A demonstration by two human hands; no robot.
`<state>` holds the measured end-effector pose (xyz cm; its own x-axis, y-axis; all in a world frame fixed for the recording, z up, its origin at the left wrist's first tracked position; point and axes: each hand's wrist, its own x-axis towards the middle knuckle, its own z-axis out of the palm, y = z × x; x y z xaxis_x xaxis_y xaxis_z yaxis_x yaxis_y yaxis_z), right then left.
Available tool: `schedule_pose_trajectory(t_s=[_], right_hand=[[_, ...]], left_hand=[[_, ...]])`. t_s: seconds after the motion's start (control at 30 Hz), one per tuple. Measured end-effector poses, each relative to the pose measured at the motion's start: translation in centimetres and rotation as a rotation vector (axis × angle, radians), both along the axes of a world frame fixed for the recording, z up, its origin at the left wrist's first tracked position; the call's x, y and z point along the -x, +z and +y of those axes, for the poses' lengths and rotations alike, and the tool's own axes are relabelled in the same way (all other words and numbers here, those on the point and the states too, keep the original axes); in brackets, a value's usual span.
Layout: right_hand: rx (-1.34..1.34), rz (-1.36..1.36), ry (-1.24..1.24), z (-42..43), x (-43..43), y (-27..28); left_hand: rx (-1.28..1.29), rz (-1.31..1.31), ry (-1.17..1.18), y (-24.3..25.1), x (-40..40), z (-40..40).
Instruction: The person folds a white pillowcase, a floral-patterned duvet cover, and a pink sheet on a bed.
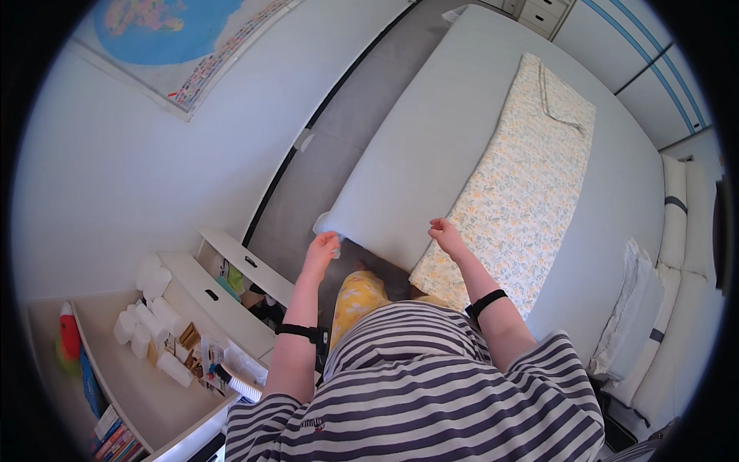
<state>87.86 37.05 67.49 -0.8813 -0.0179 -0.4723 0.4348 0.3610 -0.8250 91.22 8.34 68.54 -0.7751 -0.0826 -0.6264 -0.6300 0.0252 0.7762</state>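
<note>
A bed with a pale blue-grey fitted sheet (398,185) lies before me. At its near left corner my left hand (323,251) has its fingers closed on a bit of the sheet's edge; part of that cloth shows beside the fingertips. My right hand (445,235) is over the bed with loosely curled fingers and nothing visible in them. It is by the left edge of a long folded floral cloth (519,185), white with yellow and grey-green print. This cloth runs lengthwise across the bed, and one far corner is creased over.
A white drawer unit (196,289) with an open drawer and a shelf (115,369) of rolls, a brush and books stand at left. Grey floor (340,121) runs between bed and wall. A ruffled pillow (626,317) and padded headboard cushions (672,242) are at right.
</note>
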Motion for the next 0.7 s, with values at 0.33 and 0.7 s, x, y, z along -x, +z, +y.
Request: schedule_pose_trajectory(t_s=[0.33, 0.7], right_hand=[[0.119, -0.097, -0.188, 3.1, 0.1, 0.9], [0.023, -0.279, -0.176, -18.0, 17.0, 9.2]], left_hand=[[0.015, -0.010, -0.039, 0.9, 0.8, 0.4], [-0.111, 0.050, 0.047, 6.6, 14.7, -19.6]])
